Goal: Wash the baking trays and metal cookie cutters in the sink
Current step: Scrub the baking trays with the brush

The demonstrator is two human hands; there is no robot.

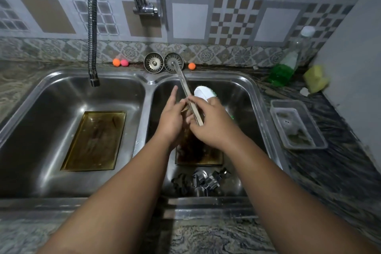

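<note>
1. L forearm point(123, 192): bare from wrist to frame edge, thick, tapers twd wrist.
2. R forearm point(278, 181): same build, bare full length, smooth w/ faint sheen.
3. L grip point(172, 118): bare hand, broad back, shortish fingers.
4. R grip point(212, 123): bare, broad rounded back, soft knuckles.
5. Nails: too blurred to tell.

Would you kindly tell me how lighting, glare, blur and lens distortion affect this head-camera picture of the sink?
Head view: dim, uneven light; glare streaks the left basin; the cookie cutters sit in shadow; fisheye bowing curves the sink rim and counter; the right edge around the green bottle smears; the edge-on tray, white sponge, left hand and right hand are sharp.
</note>
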